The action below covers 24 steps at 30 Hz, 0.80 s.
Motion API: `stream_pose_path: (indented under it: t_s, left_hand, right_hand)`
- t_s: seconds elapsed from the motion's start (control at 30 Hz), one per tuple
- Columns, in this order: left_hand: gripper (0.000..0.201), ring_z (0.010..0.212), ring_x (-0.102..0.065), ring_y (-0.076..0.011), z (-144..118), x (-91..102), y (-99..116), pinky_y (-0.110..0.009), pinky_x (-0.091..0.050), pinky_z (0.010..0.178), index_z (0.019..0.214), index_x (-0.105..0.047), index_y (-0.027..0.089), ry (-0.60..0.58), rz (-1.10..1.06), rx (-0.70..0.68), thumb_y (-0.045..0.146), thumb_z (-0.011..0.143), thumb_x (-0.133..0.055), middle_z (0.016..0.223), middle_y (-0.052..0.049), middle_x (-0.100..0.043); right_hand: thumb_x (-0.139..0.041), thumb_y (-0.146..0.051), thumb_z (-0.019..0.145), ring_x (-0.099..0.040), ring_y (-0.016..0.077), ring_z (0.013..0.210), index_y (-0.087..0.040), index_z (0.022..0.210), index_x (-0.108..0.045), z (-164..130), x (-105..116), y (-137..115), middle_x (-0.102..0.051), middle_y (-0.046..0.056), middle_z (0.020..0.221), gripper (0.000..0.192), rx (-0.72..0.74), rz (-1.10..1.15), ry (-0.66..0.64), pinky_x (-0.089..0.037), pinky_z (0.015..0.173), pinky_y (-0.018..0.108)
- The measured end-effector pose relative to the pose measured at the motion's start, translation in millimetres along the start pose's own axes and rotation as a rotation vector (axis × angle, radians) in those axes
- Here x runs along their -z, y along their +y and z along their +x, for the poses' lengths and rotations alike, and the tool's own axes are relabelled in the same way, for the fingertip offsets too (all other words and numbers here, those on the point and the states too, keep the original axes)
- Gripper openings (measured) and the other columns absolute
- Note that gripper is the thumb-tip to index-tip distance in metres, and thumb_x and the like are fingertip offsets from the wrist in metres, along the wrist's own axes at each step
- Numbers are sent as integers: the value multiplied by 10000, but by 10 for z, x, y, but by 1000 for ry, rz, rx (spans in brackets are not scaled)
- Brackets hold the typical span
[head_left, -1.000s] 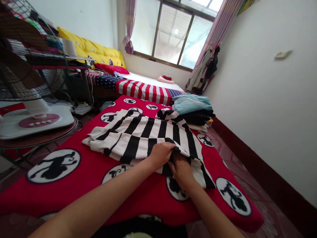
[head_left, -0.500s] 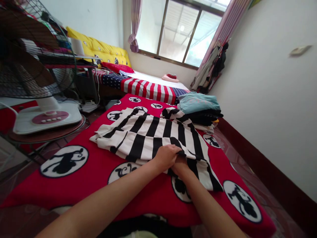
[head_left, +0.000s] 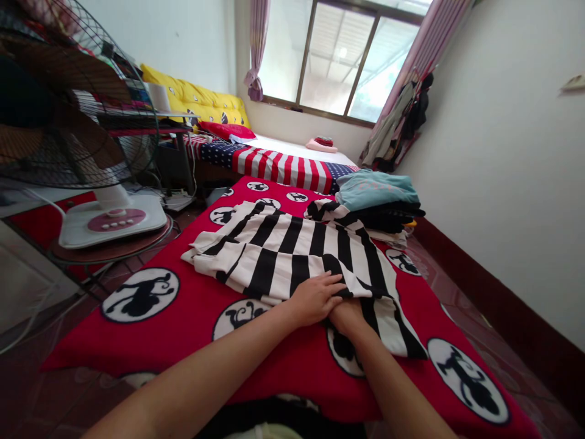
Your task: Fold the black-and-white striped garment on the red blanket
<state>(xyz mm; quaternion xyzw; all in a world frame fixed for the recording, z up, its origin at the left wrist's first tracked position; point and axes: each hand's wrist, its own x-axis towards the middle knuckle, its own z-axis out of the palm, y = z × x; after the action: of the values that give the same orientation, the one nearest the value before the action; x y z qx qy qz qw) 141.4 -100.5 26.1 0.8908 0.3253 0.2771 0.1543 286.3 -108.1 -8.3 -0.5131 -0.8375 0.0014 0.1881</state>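
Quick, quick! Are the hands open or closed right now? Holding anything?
Left hand: open, fingers stretched out on top of the striped cloth.
Right hand: fingers hidden under the striped cloth, so its grip cannot be told.

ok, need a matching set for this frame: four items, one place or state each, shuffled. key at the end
Items
1. Left hand
2. Fan
3. Right hand
4. Striped garment

Places and states
A. At the far left, on a round stool
B. On top of the striped fabric, with its fingers in view
C. Laid out on the red cover
D. At the near edge of the striped fabric, with its fingers hidden from view

Pairs
1-B, 2-A, 3-D, 4-C
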Motion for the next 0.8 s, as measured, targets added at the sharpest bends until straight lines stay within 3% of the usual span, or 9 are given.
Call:
stream_pose_path:
  t_s: [0.1,0.2,0.33,0.43,0.5,0.57,0.67,0.8]
  left_hand:
    - [514,1415,-308,-256,-111,8,-36,-473,-262,1148,1407,-440,278,-78,34,-40,506,947,-411,1526,-55,-361]
    - [595,1423,-288,-269,-177,10,-61,-492,-229,1150,1426,-405,288,-112,49,-58,587,911,-428,1527,-70,-358]
    - [521,1402,-332,-264,-206,-16,-58,-466,-252,1146,1359,-493,225,-49,57,-41,466,898,-525,1474,-90,-444]
    - [414,1361,-399,-245,-211,-38,-47,-449,-278,1141,1290,-554,217,22,29,-29,305,885,-546,1416,-77,-514]
    - [362,1319,-450,-234,-209,-46,-45,-436,-308,1129,1224,-604,215,59,4,-32,213,871,-527,1360,-66,-566]
    - [324,1248,-512,-222,-209,-44,-47,-403,-358,1097,1134,-658,208,97,-16,-37,151,853,-507,1281,-61,-621]
    - [272,1085,-589,-206,-221,-15,-35,-352,-446,983,1010,-705,206,132,-13,-30,135,845,-501,1110,-59,-680]
    - [192,959,-598,-217,-221,60,27,-345,-475,862,907,-729,207,138,39,2,306,866,-569,944,-61,-674]
  right_hand:
    - [-420,-153,855,-613,305,1097,-228,1122,-675,-186,153,-148,-719,109,1045,377,-38,-75,-72,-437,963,461]
    - [-418,-211,894,-647,269,991,-195,1032,-690,-410,372,-221,-717,108,1003,305,-73,-64,-68,-494,874,396]
    - [-447,-214,899,-649,201,943,-226,973,-678,-604,685,-72,-700,59,1011,243,-94,37,181,-519,815,312]
    - [-467,-173,857,-600,238,1016,-228,1058,-653,-637,835,157,-655,77,1069,279,-132,-75,379,-492,897,387]
    - [-485,-167,824,-564,267,1055,-228,1135,-623,-629,858,315,-622,91,1113,346,-147,-133,412,-472,931,443]
    - [-476,-162,812,-567,262,1040,-236,1155,-611,-622,822,458,-613,86,1110,376,-143,-115,400,-491,902,437]
    - [-448,-136,800,-598,236,957,-239,985,-671,-639,731,631,-631,67,1021,307,-113,-72,350,-520,805,383]
    - [-429,-62,726,-607,230,875,-231,808,-717,-642,758,696,-661,59,923,343,-111,-156,186,-503,766,385]
